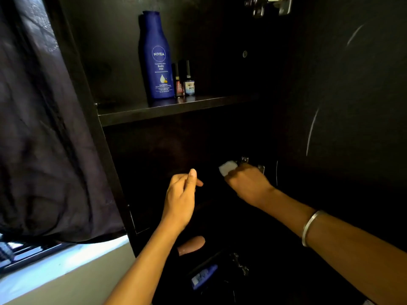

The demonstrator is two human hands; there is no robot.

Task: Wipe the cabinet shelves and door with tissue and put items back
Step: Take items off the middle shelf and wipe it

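The dark cabinet stands open, its upper shelf carrying a tall blue lotion bottle and two small bottles beside it. Below that shelf, my right hand grips a wad of white tissue and holds it near a metal hinge at the right side of the lower compartment. My left hand hovers to the left of it with loosely curled fingers and holds nothing. The cabinet door hangs open on the right, showing pale streaks.
A dark curtain hangs at the left against the cabinet side. Lower down in the dark lie a blue-labelled item, a pinkish object and something metallic. A pale ledge runs along the bottom left.
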